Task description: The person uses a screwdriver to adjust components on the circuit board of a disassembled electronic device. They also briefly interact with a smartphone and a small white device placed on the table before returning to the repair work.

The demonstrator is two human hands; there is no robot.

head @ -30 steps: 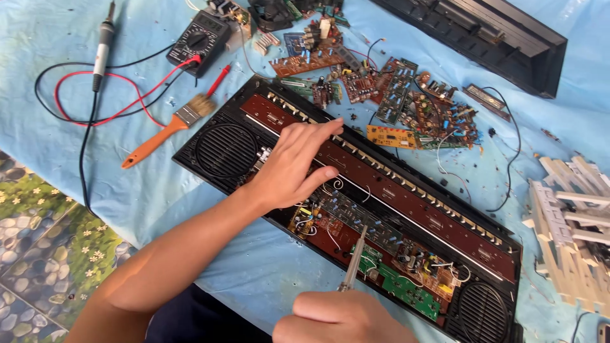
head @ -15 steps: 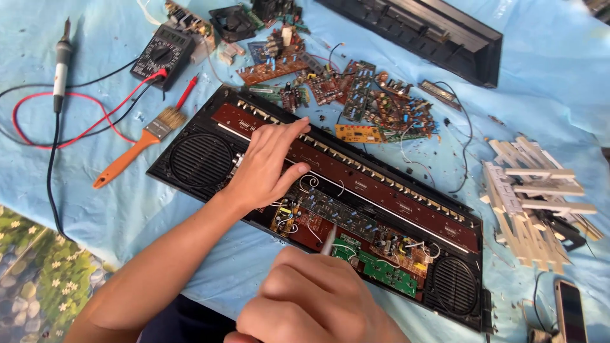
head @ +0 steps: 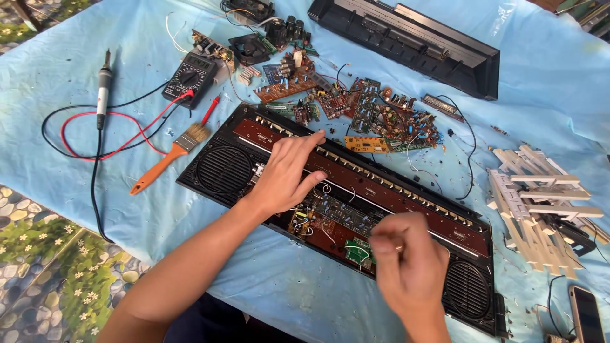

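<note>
Blue cloth (head: 76, 184) covers the work surface, and at its left lie a soldering iron (head: 103, 89) with a black cord, red and black test leads, and an orange-handled paintbrush (head: 166, 159) just below a black multimeter (head: 189, 76). Next comes the long black keyboard chassis (head: 222, 171), opened face-up with round speaker grilles at both ends and brown circuit boards (head: 337, 213) exposed along its middle. The left hand (head: 286, 174) lies flat on the chassis beside the left speaker, fingers spread and pressing down on the boards. Loose circuit boards (head: 375, 117) are heaped behind it, with a black casing (head: 406, 41) farther back. The right hand (head: 410, 267) hovers over the green board near the right speaker, blurred, fingers pinched together; whether they grip anything I cannot tell. White keys (head: 540, 203) are piled at the far right.
</note>
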